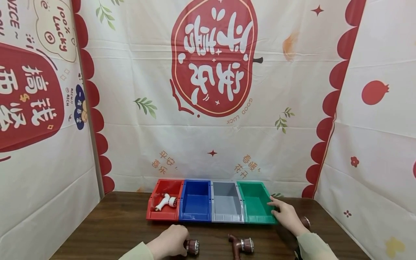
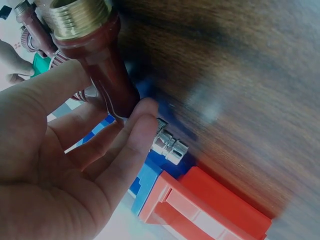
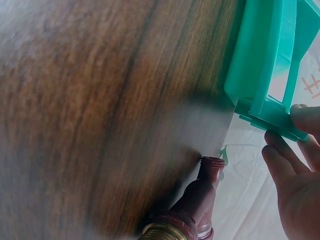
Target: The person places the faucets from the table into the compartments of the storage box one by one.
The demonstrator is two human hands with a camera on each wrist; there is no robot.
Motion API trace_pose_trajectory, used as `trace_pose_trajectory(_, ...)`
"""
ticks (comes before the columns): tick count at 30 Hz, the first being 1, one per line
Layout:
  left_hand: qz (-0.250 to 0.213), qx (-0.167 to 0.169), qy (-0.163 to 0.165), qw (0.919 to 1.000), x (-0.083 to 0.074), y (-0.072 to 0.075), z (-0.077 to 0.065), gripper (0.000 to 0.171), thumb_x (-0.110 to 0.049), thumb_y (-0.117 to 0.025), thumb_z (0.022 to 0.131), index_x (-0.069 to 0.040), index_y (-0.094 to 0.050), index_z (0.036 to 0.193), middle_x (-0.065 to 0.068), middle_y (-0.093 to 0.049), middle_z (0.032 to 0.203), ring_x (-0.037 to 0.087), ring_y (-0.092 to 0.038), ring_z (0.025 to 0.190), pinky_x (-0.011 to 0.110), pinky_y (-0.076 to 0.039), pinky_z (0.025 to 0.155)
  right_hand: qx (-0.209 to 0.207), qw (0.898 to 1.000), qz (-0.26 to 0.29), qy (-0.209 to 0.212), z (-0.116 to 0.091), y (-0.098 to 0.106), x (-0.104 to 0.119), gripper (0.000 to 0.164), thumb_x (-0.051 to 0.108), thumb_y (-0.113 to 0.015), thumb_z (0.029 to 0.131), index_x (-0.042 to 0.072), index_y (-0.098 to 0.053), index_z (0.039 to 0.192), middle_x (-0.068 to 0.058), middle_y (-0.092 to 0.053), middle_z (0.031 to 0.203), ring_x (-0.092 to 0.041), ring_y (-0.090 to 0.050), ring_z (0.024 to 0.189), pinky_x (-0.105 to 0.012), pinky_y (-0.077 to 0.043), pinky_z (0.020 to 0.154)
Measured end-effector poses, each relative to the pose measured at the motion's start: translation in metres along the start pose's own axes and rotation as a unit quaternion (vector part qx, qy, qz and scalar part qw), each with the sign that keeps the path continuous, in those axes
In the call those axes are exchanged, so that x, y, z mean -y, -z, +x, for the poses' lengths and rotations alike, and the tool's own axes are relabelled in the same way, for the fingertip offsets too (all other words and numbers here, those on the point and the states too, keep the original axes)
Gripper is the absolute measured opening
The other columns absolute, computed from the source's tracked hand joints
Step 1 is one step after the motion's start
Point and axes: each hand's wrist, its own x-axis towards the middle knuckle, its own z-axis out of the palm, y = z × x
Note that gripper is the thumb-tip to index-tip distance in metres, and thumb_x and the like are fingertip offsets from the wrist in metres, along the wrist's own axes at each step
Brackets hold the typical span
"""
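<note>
My left hand (image 1: 170, 241) grips a brown tap (image 2: 107, 75) with a brass threaded end at the table's front; in the head view mostly its ribbed handle shows. My right hand (image 1: 288, 216) pinches the right rim of the green bin (image 3: 272, 107), thumb on one side and fingers on the other. Between the hands lies a second brown tap (image 1: 238, 245) with a silver-banded handle. Another brown tap (image 3: 195, 205) is close to the right wrist, partly hidden by it in the head view. Inside the red bin (image 1: 152, 213) sits a white tap (image 1: 167, 202).
A blue bin (image 1: 196, 216) and a grey bin (image 1: 227, 218) stand between the red and green ones in one row. Under them is a dark wooden table (image 1: 113, 224). Printed cloth (image 1: 136, 144) hangs behind and on both sides.
</note>
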Motion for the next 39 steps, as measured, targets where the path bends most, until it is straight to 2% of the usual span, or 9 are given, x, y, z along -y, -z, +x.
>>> trace_pose_trajectory(10,-0.023,0.013,0.022,0.9994,0.0011,-0.0016,0.0008,0.018,-0.015,-0.084,0.066,-0.015,-0.065,0.064,-0.009,-0.047,0.06,0.008,-0.041,0.055,0.024,-0.037,0.051,-0.002,1.0,0.003,-0.001,-0.0022,0.0,0.0005,0.027,-0.005,-0.065,0.085,-0.001,-0.07,0.111,-0.024,-0.052,0.136,-0.045,-0.05,0.122,-0.058,-0.044,0.093)
trace_pose_trajectory(17,-0.018,0.007,0.017,0.9997,0.0009,-0.0012,-0.0007,0.021,-0.015,-0.084,0.065,-0.016,-0.063,0.062,-0.009,-0.047,0.059,0.008,-0.04,0.055,0.024,-0.037,0.051,0.0,1.0,0.002,-0.004,-0.0032,-0.0009,0.001,0.027,-0.005,-0.065,0.086,-0.001,-0.07,0.111,-0.024,-0.052,0.136,-0.045,-0.05,0.122,-0.058,-0.043,0.094)
trace_pose_trajectory(30,-0.005,0.013,0.0,0.9999,0.0039,-0.0001,0.0047,0.019,-0.017,-0.085,0.065,-0.015,-0.066,0.065,-0.009,-0.047,0.06,0.007,-0.042,0.057,0.024,-0.038,0.053,-0.002,1.0,0.0,-0.006,-0.0031,0.0017,0.001,0.027,-0.005,-0.064,0.086,0.0,-0.07,0.111,-0.024,-0.051,0.136,-0.045,-0.049,0.122,-0.058,-0.044,0.093)
trace_pose_trajectory(39,-0.009,0.022,0.0,0.9997,0.0052,0.0052,0.002,0.019,-0.018,-0.085,0.066,-0.015,-0.066,0.066,-0.01,-0.048,0.062,0.007,-0.042,0.058,0.024,-0.039,0.055,-0.006,1.0,0.001,-0.003,-0.0037,0.0016,0.0048,0.027,-0.005,-0.064,0.086,-0.001,-0.07,0.112,-0.025,-0.052,0.136,-0.045,-0.049,0.122,-0.059,-0.043,0.094)
